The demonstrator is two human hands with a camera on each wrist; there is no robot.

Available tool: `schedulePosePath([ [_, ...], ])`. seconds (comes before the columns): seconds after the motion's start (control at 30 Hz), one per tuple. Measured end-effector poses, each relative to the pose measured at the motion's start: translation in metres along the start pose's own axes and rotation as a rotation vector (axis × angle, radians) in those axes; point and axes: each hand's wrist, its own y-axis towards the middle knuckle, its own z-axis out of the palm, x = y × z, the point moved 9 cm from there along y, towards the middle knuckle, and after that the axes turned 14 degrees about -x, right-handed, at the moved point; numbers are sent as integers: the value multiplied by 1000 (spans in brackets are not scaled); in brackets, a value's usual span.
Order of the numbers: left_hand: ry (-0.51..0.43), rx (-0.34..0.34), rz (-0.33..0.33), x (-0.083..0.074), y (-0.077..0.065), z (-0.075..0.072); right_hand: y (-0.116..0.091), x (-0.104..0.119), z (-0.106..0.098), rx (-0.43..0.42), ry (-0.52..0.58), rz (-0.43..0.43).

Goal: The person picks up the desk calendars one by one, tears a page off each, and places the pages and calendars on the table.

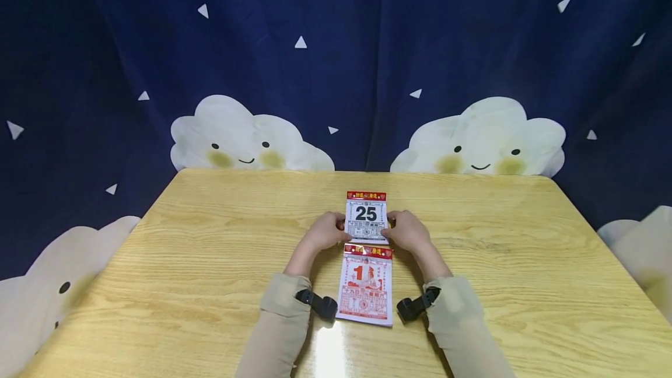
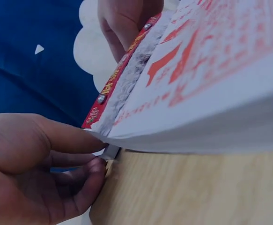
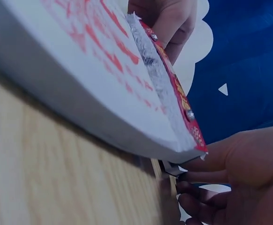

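Note:
Two tear-off calendars are in line on the wooden table. The farther calendar (image 1: 366,217) has a red header and a black 25. My left hand (image 1: 328,230) grips its left side, thumb near the lower corner. Its right side is gripped by my right hand (image 1: 409,231), with the thumb at the front. Just below, nearer me, lies the other calendar (image 1: 364,290), printed in red with a 1. In both wrist views this red-printed calendar (image 2: 183,61) (image 3: 103,70) fills the foreground and mostly hides the farther one.
The pale wooden table (image 1: 210,249) stretches out on both sides. Behind its far edge hangs a dark blue curtain (image 1: 336,74) with white triangles and smiling clouds (image 1: 247,133). A black wrist camera (image 1: 322,306) is strapped to the left wrist, another camera (image 1: 412,309) to the right.

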Motion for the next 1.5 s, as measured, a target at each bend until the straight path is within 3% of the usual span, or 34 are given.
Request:
schedulePosePath([
  [0.53, -128, -267, -186, 8, 2, -14, -1, -5, -5, -31, 284, 172],
  [0.67, -253, -320, -233, 10, 2, -16, 1, -3, -6, -40, 415, 178],
  [0.83, -461, -339, -275, 12, 3, -20, 2, 1, -4, -27, 608, 218],
  [0.93, -500, -348, -252, 10, 5, -26, 3, 4, -6, -33, 709, 246],
  [1.1, -544, -359, -236, 2, 5, -37, 3, 8, -21, -76, 779, 215],
  [1.3, -694, -378, -216, -10, 2, -47, 2, 16, -41, -110, 842, 188],
  [1.5, -850, -380, -144, -21, 2, -54, -2, 26, -65, -163, 895, 126],
])
